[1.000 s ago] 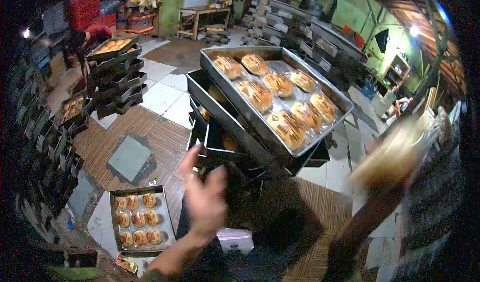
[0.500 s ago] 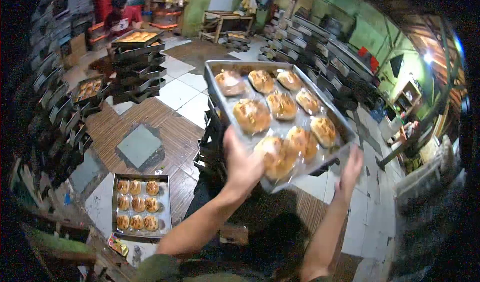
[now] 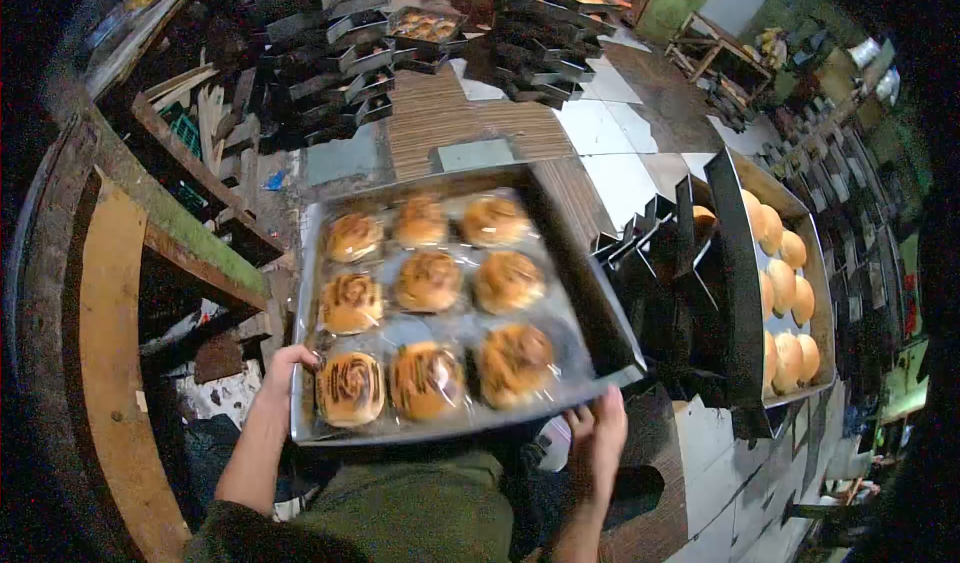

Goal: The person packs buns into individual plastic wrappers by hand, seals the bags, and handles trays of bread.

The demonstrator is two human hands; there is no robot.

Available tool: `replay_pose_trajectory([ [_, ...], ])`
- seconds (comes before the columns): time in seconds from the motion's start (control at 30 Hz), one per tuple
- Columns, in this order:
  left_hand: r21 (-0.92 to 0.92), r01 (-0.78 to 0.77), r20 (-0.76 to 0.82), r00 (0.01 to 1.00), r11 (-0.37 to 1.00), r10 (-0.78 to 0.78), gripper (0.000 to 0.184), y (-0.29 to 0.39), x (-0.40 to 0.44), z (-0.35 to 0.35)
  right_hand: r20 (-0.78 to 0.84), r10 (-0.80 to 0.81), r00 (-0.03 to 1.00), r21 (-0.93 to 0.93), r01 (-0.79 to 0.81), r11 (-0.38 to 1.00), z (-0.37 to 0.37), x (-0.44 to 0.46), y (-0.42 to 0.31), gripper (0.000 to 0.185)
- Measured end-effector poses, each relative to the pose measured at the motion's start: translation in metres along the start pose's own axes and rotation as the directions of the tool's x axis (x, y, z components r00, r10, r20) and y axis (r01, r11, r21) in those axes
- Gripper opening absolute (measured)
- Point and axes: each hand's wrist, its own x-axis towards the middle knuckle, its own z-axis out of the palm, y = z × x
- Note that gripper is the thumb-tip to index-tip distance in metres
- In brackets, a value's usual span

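A metal baking tray [image 3: 584, 263] is held in front of my body, turned slightly. Several browned buns [image 3: 428, 281] with dark swirled tops lie in rows inside it on a shiny clear sheet. My left hand [image 3: 278, 378] is closed on the tray's near left edge, thumb at the rim and fingers hidden beneath. At the near right corner, my right hand [image 3: 600, 431] grips the rim, with its fingers partly under the tray.
To the right, a stack of dark trays [image 3: 690, 293] carries a top tray [image 3: 740, 273] of plain golden buns [image 3: 782, 288]. More tray stacks [image 3: 340, 43] stand at the back. A wooden bench frame [image 3: 110, 353] is close on the left. Farther off is a small wooden table [image 3: 725, 53].
My view has swung left and down. Both hands now hold a tray of dark-swirled buns at the left, while a tray of golden buns rests on the right-hand stack.
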Motion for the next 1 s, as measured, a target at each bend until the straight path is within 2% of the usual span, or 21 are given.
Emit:
replay_pose_trajectory([
  [0.03,-0.059,-0.042,-0.105,0.994,0.997,0.036,0.017,-0.007,0.011,-0.006,0.011,-0.084,0.996,0.043,0.083,0.996,0.030,0.018,0.005,0.046],
  [0.1,-0.111,-0.100,-0.142,0.986,0.989,0.084,0.027,-0.030,0.054,-0.013,0.070,-0.137,0.988,0.034,0.135,0.990,0.037,0.032,0.009,0.048],
  [0.13,-0.202,-0.184,-0.238,0.962,0.962,0.134,0.028,-0.034,0.066,0.012,0.113,-0.186,0.976,0.020,0.184,0.983,0.035,0.036,0.012,0.051],
  [0.17,-0.248,-0.232,-0.184,0.965,0.941,0.190,0.026,-0.059,0.123,-0.012,0.095,-0.203,0.975,0.049,0.199,0.979,0.028,0.040,0.016,0.048],
  [0.23,-0.355,-0.200,-0.163,0.975,0.913,0.150,0.022,-0.072,0.182,0.015,0.026,-0.235,0.972,0.032,0.234,0.972,0.004,0.044,0.028,0.047],
  [0.33,-0.504,-0.158,-0.140,0.985,0.849,0.100,0.029,-0.126,0.331,0.002,-0.108,-0.262,0.959,-0.081,0.254,0.964,-0.047,0.045,0.051,0.045],
  [0.37,-0.547,-0.183,-0.226,0.972,0.817,0.067,0.031,-0.133,0.351,0.022,-0.143,-0.291,0.946,-0.097,0.279,0.955,-0.061,0.044,0.060,0.045],
  [0.4,-0.589,-0.226,-0.287,0.956,0.776,0.061,0.032,-0.132,0.347,0.052,-0.189,-0.276,0.942,-0.112,0.258,0.959,-0.079,0.043,0.072,0.042],
  [0.5,-0.595,-0.332,-0.457,0.889,0.732,0.031,0.042,-0.205,0.388,0.080,-0.305,-0.212,0.928,-0.187,0.160,0.969,-0.107,0.032,0.104,0.037],
  [0.53,-0.558,-0.327,-0.466,0.884,0.763,0.038,0.053,-0.271,0.446,0.049,-0.355,-0.205,0.912,-0.343,0.077,0.936,-0.114,0.029,0.115,0.036],
  [0.57,-0.415,-0.310,-0.555,0.831,0.855,0.032,0.062,-0.293,0.433,0.065,-0.394,-0.206,0.896,-0.486,-0.013,0.874,-0.120,0.026,0.128,0.035],
  [0.6,-0.505,-0.018,-0.391,0.896,0.863,-0.210,0.063,-0.292,0.415,0.070,-0.392,-0.308,0.867,-0.573,0.032,0.819,-0.124,0.024,0.142,0.035],
  [0.63,-0.423,0.134,-0.317,0.905,0.896,-0.284,0.060,-0.302,0.410,0.067,-0.336,-0.373,0.865,-0.720,0.020,0.694,-0.109,0.020,0.138,0.037],
  [0.7,-0.507,0.182,-0.271,0.894,0.842,-0.357,0.054,-0.321,0.412,0.062,-0.130,-0.430,0.893,-0.926,0.046,0.376,-0.096,0.012,0.139,0.037],
  [0.77,-0.594,0.166,-0.288,0.870,0.787,-0.401,0.050,-0.336,0.437,0.047,0.221,-0.345,0.912,-0.946,0.287,0.152,-0.084,0.009,0.148,0.042],
  [0.8,-0.670,0.140,-0.299,0.848,0.729,-0.437,0.045,-0.346,0.451,0.039,0.400,-0.235,0.886,-0.897,0.431,0.100,-0.079,0.011,0.147,0.046],
  [0.83,-0.672,0.141,-0.305,0.842,0.727,-0.446,0.045,-0.337,0.444,0.047,0.399,-0.182,0.899,-0.916,0.401,-0.031,-0.084,0.006,0.163,0.049],
  [0.9,-0.600,-0.112,-0.548,0.778,0.792,-0.306,0.035,-0.322,0.428,0.069,0.454,-0.130,0.881,-0.888,0.437,-0.141,-0.103,0.019,0.179,0.051],
  [0.93,-0.664,-0.115,-0.494,0.809,0.739,-0.318,0.032,-0.345,0.451,0.049,0.476,-0.100,0.874,-0.872,0.454,-0.180,-0.111,0.024,0.183,0.055],
  [0.97,-0.651,-0.113,-0.514,0.793,0.751,-0.327,0.044,-0.338,0.450,0.052,0.496,-0.074,0.865,-0.855,0.472,-0.216,-0.115,0.028,0.187,0.059],
  [1.0,-0.651,-0.106,-0.507,0.798,0.752,-0.327,0.044,-0.334,0.449,0.059,0.490,-0.081,0.868,-0.858,0.464,-0.218,-0.118,0.029,0.189,0.059],
])
